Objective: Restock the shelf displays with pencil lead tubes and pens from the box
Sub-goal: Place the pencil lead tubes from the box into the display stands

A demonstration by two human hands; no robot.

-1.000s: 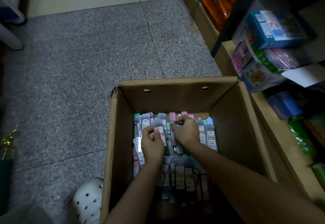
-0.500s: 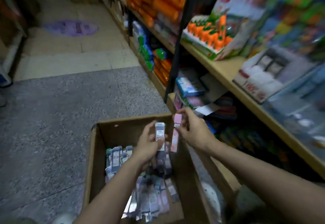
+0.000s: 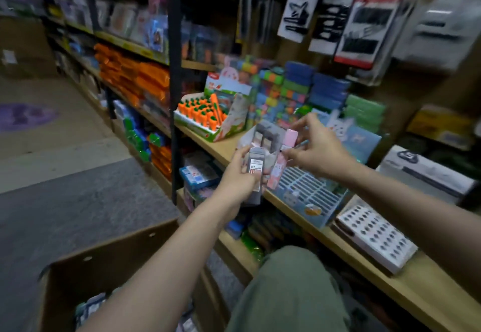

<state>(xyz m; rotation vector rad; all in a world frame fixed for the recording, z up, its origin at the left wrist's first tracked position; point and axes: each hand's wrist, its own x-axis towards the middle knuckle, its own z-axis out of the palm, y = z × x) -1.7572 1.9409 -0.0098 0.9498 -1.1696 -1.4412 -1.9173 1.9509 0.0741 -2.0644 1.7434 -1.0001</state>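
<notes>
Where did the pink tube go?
The pink tube is pinched in the right hand, held up above the wooden shelf, just right of the grey tube in the left hand.

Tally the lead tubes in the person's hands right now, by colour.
Grey tube, gripped in the left hand: 1
Pink tube, pinched by the right hand: 1
Total: 2
</notes>
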